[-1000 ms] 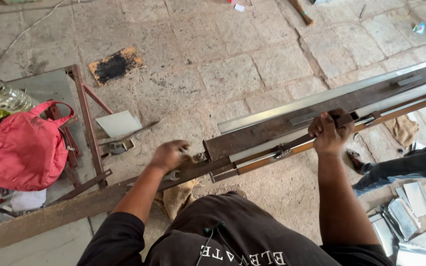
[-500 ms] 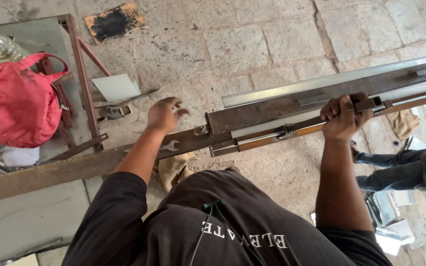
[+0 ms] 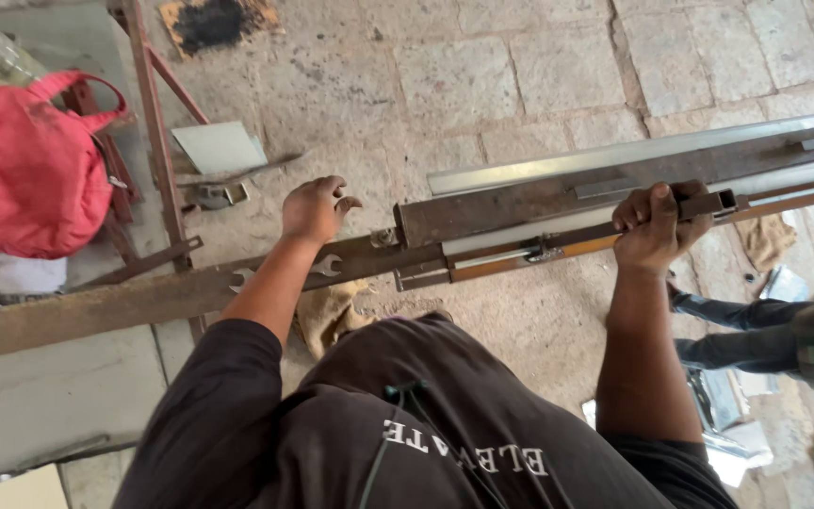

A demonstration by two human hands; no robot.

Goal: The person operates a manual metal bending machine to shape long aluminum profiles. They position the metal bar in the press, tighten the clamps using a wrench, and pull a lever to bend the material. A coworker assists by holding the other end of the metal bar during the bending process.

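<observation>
Over the stone floor (image 3: pixel 520 85), our right hand (image 3: pixel 657 226) squeezes tight around the long bar (image 3: pixel 605 236) to keep it steady, while our left hand (image 3: pixel 313 209) rests half-open beside the spanner (image 3: pixel 324 267) on the rusty beam (image 3: pixel 143 297).

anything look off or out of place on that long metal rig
An open-ended steel spanner lies loose on the long rusty steel beam, right under the left hand's forearm. The right hand grips a dark square bar.
</observation>
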